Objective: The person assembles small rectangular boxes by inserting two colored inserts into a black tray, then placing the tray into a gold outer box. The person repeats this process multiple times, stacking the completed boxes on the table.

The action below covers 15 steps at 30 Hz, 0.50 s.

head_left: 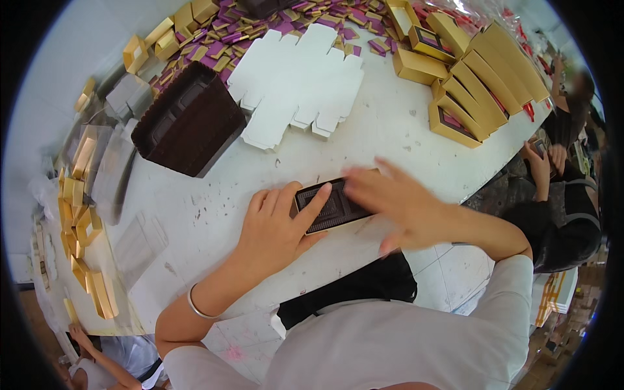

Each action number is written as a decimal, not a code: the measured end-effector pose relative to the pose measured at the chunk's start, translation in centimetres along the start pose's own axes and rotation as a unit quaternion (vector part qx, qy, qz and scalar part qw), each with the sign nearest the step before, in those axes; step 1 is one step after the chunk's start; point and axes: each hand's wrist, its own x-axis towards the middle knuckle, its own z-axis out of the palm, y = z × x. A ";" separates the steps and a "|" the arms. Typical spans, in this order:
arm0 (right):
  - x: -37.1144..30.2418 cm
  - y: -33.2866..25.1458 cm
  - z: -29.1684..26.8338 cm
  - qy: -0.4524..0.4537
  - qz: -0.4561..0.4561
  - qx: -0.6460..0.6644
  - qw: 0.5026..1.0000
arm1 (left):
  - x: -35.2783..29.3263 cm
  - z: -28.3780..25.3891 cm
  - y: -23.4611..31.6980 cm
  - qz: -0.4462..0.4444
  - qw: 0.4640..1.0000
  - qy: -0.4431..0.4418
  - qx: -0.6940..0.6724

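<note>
Just in front of me at the table's near edge lies a narrow gold-edged box with a dark brown moulded plastic tray [338,211] in it. My left hand [268,224] grips the box's left end, its index finger laid over the tray and its thumb along the near side. Over the right end is my right hand [409,205], smeared by motion, with fingers and thumb spread apart. Its fingertips reach the tray; whether they press on it I cannot tell. They hide the box's right end.
A row of nested brown trays [188,120] stands beyond my left hand. Flat white carton blanks [302,81] lie beside it. Gold boxes [478,75] stand far right; purple-and-gold pieces [221,42] are heaped behind. Clear sleeves [140,244] lie left. Co-workers sit right and lower left.
</note>
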 end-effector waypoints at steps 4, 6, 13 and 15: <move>4.1 9.1 -3.8 0.306 0.203 -0.027 0.930 | 0.4 -0.5 0.2 0.000 0.998 0.038 -0.042; 6.7 15.0 -4.5 0.300 0.262 -0.058 0.915 | 0.7 -0.9 0.3 -0.014 0.993 0.059 -0.104; 11.0 22.9 -4.3 0.163 0.255 -0.024 0.953 | 0.3 -0.3 0.0 0.001 0.998 0.037 -0.055; 10.8 23.1 -4.4 0.158 0.258 -0.058 0.951 | 0.3 -0.1 0.1 -0.005 0.997 0.044 -0.059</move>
